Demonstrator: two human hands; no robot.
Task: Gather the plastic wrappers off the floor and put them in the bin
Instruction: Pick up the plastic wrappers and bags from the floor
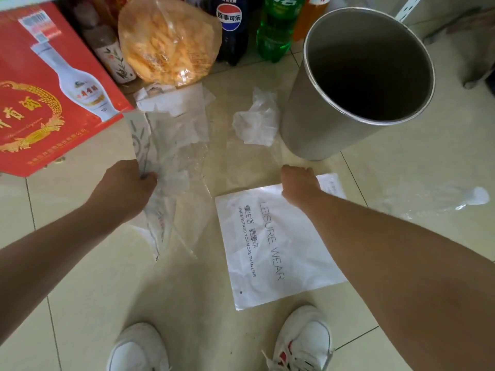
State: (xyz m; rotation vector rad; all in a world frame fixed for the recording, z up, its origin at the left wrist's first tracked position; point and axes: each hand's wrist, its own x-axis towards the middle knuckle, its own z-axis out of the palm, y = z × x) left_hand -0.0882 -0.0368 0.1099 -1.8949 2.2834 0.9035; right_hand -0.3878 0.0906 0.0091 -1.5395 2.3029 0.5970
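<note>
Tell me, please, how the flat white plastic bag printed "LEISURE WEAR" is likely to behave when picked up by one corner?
The flat white plastic bag looks thin and creased, so it would probably droop and fold rather than stay stiff. It appears empty, so likely very light. Lying flush on the glossy tiled floor, its edge may be fiddly to lift and could slide.

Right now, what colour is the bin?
Silver metal bin with a dark inside, seen best in the head view.

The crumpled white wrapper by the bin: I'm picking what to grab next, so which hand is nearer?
Right. The right hand is just below the crumpled white wrapper; the left hand is farther left, holding clear plastic.
</note>
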